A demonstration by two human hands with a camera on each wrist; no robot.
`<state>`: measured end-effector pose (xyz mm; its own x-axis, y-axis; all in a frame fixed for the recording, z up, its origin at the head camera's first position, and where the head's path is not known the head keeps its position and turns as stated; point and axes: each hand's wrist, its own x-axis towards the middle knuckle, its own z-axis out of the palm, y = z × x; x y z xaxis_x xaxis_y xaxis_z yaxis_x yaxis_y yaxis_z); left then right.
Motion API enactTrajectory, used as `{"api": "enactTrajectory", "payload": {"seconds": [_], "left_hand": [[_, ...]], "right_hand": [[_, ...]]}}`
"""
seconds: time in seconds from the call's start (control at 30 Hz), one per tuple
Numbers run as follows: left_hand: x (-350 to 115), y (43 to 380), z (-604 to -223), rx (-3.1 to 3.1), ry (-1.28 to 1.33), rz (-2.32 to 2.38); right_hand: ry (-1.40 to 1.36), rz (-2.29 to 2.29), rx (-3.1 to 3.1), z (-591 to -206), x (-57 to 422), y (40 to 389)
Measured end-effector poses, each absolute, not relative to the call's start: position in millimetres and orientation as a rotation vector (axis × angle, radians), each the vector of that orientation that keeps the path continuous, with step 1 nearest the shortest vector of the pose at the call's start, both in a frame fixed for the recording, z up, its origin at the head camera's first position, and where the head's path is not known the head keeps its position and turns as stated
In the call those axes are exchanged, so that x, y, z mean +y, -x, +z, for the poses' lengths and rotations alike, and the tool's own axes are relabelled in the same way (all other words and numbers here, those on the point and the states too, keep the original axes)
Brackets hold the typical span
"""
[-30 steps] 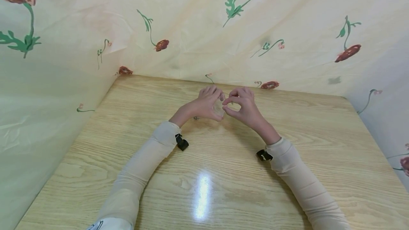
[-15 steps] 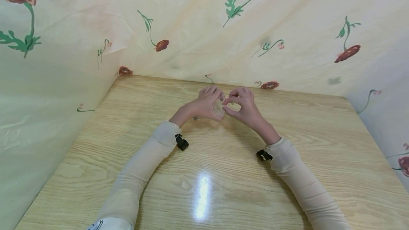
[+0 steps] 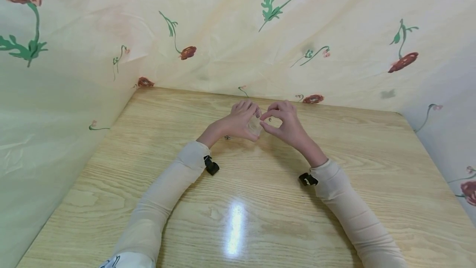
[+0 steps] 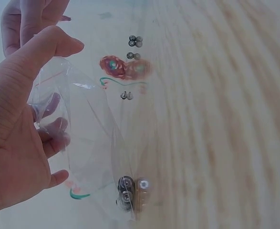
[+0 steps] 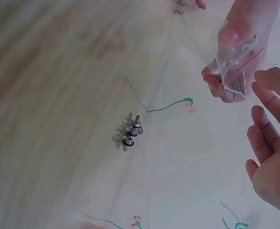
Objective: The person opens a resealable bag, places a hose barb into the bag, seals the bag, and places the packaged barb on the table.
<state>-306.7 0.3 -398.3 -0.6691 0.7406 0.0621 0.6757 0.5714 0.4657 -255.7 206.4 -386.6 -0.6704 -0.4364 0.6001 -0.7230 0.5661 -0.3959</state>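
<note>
My left hand (image 3: 238, 122) grips a clear plastic zip bag (image 4: 89, 114) with a red line along its mouth, thumb on one side and fingers on the other. Close to that mouth is my right hand (image 3: 291, 126), its thumb and forefinger curved toward each other. In the right wrist view its fingers are loosely bent, with nothing visible held between them. Shiny dark metal pieces (image 4: 125, 193) show by the bag's lower edge in the left wrist view; whether they lie inside or behind it I cannot tell. Several small metal pieces with black rings (image 5: 131, 132) rest on the table beyond.
The wood-grain table (image 3: 267, 210) carries small metal bits (image 3: 228, 137) beside my left wrist and another bit (image 3: 270, 120) near my right fingers. A flowered cloth (image 3: 223, 32) rises behind and at both sides. Each wrist wears a black camera mount (image 3: 212, 166).
My right hand has shifted very slightly, its thumb and forefinger a little farther apart at the tips. The left hand and bag stay in place.
</note>
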Motion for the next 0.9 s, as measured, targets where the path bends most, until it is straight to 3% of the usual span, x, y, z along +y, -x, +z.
{"api": "enactTrajectory", "payload": {"seconds": [0.9], "left_hand": [[1, 307, -397, 2.695, -1.200, 0.658]], "right_hand": [[-0.880, 0.792, -2.420, -380, 250, 257]]}}
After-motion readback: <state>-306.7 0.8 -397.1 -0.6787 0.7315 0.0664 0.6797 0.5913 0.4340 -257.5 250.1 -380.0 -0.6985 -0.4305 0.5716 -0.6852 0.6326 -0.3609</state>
